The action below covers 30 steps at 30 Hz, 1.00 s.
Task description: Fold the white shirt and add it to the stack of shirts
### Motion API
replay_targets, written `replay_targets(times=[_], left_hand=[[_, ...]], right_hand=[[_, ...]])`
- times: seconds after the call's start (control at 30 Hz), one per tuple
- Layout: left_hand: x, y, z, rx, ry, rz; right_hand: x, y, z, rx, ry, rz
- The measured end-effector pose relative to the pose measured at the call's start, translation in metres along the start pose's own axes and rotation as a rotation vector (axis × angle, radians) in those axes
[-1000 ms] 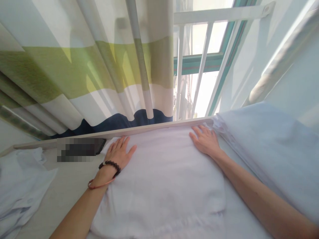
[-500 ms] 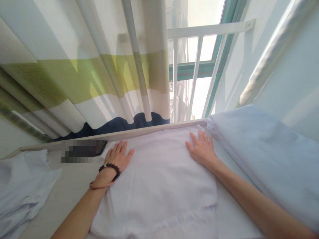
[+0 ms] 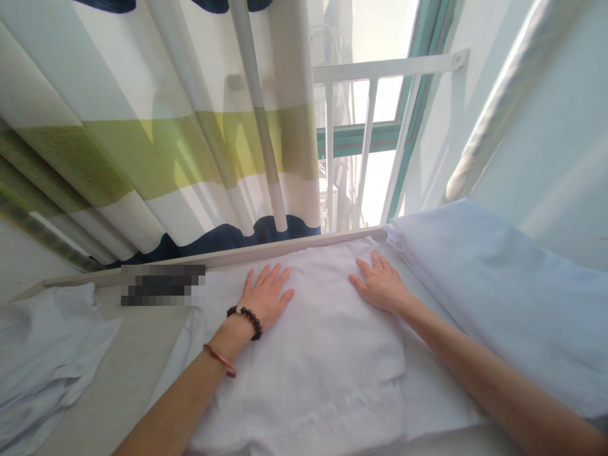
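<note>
A folded white cloth (image 3: 313,354) lies spread out in front of me, with a few soft creases and a gathered fold near its front end. My left hand (image 3: 268,294) rests flat on its left part, fingers stretched and apart. Dark beads and a reddish-brown bangle circle that wrist. At the cloth's far right edge lies my right hand (image 3: 380,282), palm down, with the fingers apart and slightly bent. Neither hand grips anything.
Another white cloth (image 3: 42,354) lies crumpled at left, near a dark pixelated object (image 3: 161,285). White bedding (image 3: 503,285) is piled at right. Behind the pale ledge (image 3: 247,254) hang a striped curtain (image 3: 199,145) and a white railing (image 3: 389,68) before the window.
My left hand has slid right across the cloth, away from its left edge. My right hand stays at the right edge, with its fingers slightly more bent. The view has shifted a little.
</note>
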<state>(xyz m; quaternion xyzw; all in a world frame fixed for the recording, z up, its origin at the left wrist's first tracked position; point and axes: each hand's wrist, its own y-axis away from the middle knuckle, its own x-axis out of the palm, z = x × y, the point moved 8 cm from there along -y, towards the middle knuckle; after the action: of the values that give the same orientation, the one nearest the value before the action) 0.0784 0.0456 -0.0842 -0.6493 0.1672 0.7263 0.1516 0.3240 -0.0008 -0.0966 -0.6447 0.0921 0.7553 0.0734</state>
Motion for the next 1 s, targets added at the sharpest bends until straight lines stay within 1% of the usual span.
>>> replay_targets(times=[0.07,0.13,0.2,0.27,0.37,0.43,0.5,0.6,0.7,0.77,0.83,0.93,1.0], left_hand=[[0.000,-0.010,-0.024,0.138,0.046,-0.012],[-0.002,-0.026,-0.045,0.253,0.064,-0.033],[-0.007,-0.046,-0.066,0.352,0.072,-0.071],[-0.012,-0.069,-0.091,0.439,0.090,-0.100],[-0.016,-0.099,-0.123,0.503,0.119,-0.099],[-0.014,-0.112,-0.134,0.501,0.125,-0.075],[-0.008,-0.117,-0.135,0.484,0.125,-0.047],[0.003,-0.111,-0.120,0.441,0.118,-0.028],[0.011,-0.098,-0.101,0.381,0.126,-0.032],[0.015,-0.087,-0.092,0.341,0.136,-0.033],[0.016,-0.077,-0.087,0.304,0.138,-0.027],[0.017,-0.062,-0.083,0.253,0.137,0.004],[0.017,-0.052,-0.082,0.213,0.137,0.022]], right_hand=[[-0.003,0.018,-0.004,-0.013,0.023,0.014],[-0.002,0.041,-0.010,-0.039,0.039,0.015],[0.000,0.063,-0.017,-0.054,0.056,0.001],[0.003,0.079,-0.024,-0.038,0.067,-0.024],[0.001,0.088,-0.032,0.008,0.076,-0.077],[0.000,0.087,-0.033,0.023,0.078,-0.094],[0.000,0.084,-0.034,0.021,0.073,-0.094],[0.003,0.081,-0.035,0.008,0.070,-0.070],[0.003,0.078,-0.036,0.001,0.087,-0.013],[-0.002,0.075,-0.036,0.014,0.099,0.028],[-0.008,0.073,-0.037,0.054,0.074,0.070],[-0.011,0.073,-0.040,0.111,-0.037,0.134],[-0.009,0.074,-0.040,0.091,-0.116,0.140]])
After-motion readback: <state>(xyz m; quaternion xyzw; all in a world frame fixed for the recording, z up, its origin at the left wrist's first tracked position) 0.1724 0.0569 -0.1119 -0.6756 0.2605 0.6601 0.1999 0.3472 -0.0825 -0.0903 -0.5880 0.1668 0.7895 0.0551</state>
